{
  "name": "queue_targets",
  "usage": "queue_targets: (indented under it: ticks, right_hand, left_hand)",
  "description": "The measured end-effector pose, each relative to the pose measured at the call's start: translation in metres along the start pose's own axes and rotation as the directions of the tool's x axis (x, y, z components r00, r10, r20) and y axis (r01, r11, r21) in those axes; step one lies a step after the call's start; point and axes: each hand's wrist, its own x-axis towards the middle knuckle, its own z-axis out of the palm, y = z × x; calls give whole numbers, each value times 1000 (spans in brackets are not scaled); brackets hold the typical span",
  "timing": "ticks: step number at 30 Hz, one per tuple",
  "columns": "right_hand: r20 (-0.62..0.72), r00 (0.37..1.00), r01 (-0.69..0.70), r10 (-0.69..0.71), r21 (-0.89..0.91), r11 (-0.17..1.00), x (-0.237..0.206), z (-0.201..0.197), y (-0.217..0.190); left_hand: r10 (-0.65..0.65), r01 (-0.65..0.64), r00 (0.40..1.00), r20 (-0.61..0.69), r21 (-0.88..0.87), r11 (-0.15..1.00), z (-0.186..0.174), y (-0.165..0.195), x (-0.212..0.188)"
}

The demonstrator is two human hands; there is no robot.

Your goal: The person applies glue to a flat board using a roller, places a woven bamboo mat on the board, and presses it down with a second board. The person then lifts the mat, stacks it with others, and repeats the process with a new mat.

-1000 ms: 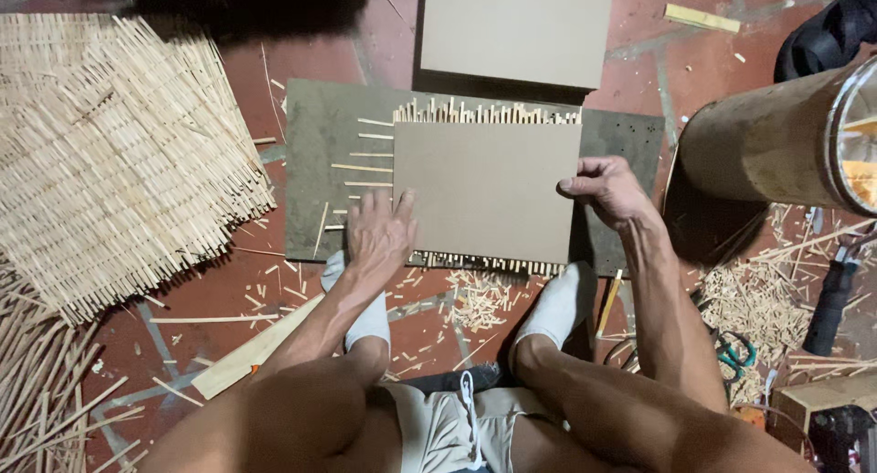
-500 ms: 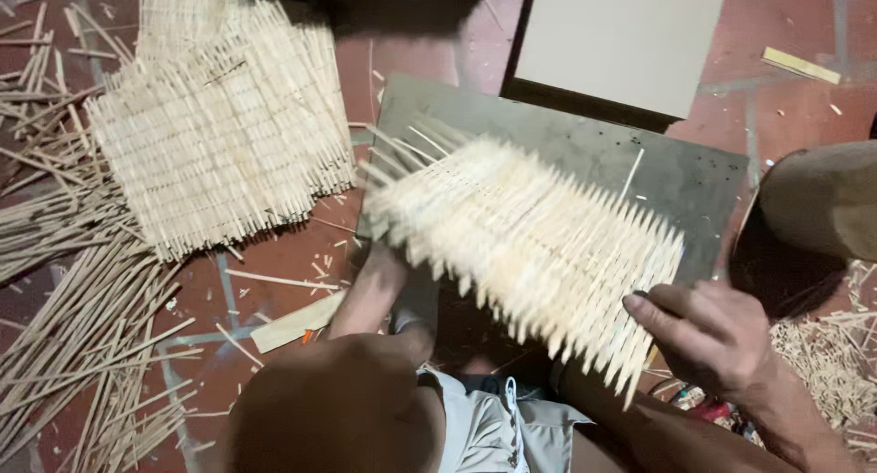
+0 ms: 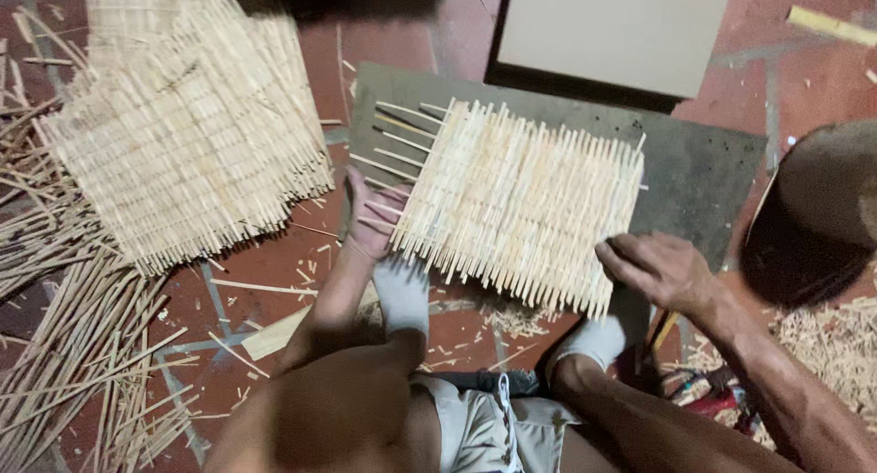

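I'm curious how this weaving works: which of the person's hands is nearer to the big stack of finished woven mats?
Left. The left hand grips the near-left edge of the woven panel, just right of the stack of mats. The right hand holds the panel's opposite corner, farther away.

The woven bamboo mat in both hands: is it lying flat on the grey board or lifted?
Lifted and tilted, it seems. The woven mat is gripped at opposite edges by the left hand and right hand above the grey board.

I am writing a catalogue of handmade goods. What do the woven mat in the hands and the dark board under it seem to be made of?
The woven mat looks like thin split bamboo or cane strips: pale yellow, matte, unfinished, with loose ends sticking out. The dark board seems to be grey, dull pressed board or plywood with worn spots; I cannot tell which. The left hand and right hand hold the mat's edges.
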Motion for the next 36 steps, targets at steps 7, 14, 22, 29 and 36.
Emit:
queue_targets:
  ticks: [7, 14, 22, 29, 36]
  right_hand:
    - [49, 998, -35, 39, -81, 996, -9, 13, 15]
    - [153, 988, 46, -25, -136, 990, -24, 33, 21]
    - [175, 985, 9, 10, -105, 994, -10, 22, 15]
    - [194, 981, -15, 13, 8, 1000, -22, 24, 10]
    - [96, 927, -371, 364, 68, 926, -42, 16, -9]
  left_hand:
    - [265, 34, 738, -620, 427, 904, 30, -15, -34]
    - [872, 559, 425, -243, 828, -42, 66, -38, -72]
    - [-82, -90, 996, 35, 376, -922, 53, -99, 53]
    - [-82, -45, 988, -132, 263, -964, 60, -116, 56]
    - [-59, -31, 990, -128, 212, -977, 63, -127, 59]
